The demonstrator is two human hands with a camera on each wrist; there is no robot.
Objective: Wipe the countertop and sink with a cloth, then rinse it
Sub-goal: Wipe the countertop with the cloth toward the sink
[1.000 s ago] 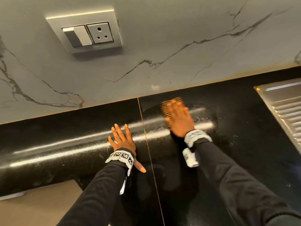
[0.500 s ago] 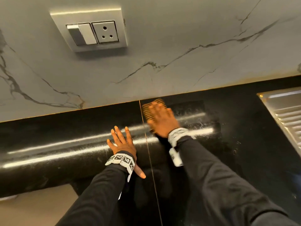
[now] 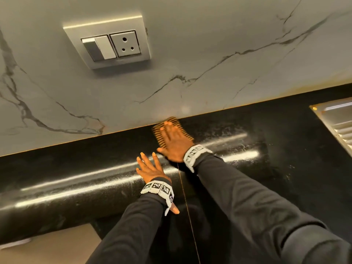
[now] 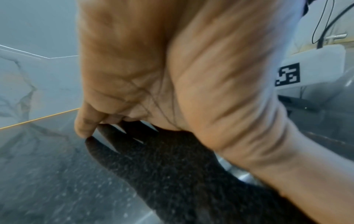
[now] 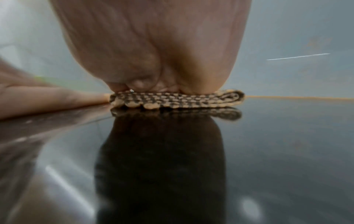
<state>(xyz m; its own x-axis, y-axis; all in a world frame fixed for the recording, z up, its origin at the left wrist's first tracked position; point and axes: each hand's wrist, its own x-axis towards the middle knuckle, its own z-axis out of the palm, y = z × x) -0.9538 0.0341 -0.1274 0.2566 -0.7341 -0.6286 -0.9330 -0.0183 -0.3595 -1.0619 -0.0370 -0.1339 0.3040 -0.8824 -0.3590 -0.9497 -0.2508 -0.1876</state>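
Folded tan-and-black woven cloth point(image 5: 177, 100), seemingly damp, flat on black countertop point(image 3: 285, 168).

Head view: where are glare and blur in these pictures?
Head view: long glare bands cross the black countertop; the right hand and cloth are motion-blurred. Right wrist view: the glossy top mirrors the cloth. Left wrist view: the left hand is soft.

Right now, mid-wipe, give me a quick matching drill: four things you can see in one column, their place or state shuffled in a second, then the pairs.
1. left hand
2. orange-and-black woven cloth
3. ribbed steel sink drainboard
4. grey switch-and-socket plate

A. mounted on the marble wall
B. far right edge of the black counter
C. pressed flat under the right hand
D. fingers spread, resting on the counter

Pairs: 1-D, 2-C, 3-B, 4-A
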